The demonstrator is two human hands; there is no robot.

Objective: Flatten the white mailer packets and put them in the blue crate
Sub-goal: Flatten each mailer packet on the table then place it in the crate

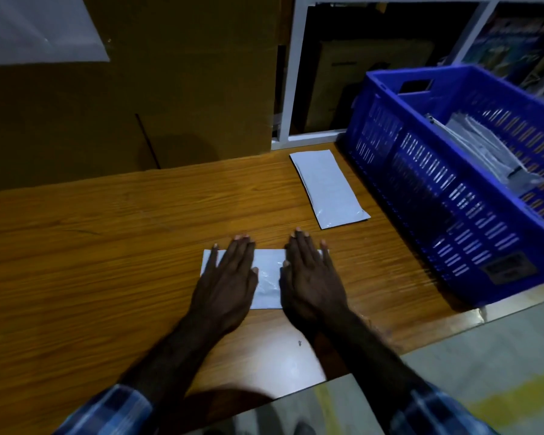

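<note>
A white mailer packet (pixel 268 279) lies flat on the wooden table (pixel 107 246) in front of me. My left hand (pixel 228 279) presses on its left half with straight fingers. My right hand (pixel 311 277) presses on its right half the same way, palm down. A second white mailer packet (pixel 328 189) lies flat farther back, to the right. The blue crate (pixel 437 189) stands at the right end of the table. Inside it lie several white mailer packets (pixel 481 152).
A large brown cardboard box (pixel 139 105) stands at the back left, against the table. A white-framed shelf (pixel 291 89) with dark contents rises behind the crate. The table's front edge (pixel 343 376) runs diagonally at lower right, with floor (pixel 484 372) beyond.
</note>
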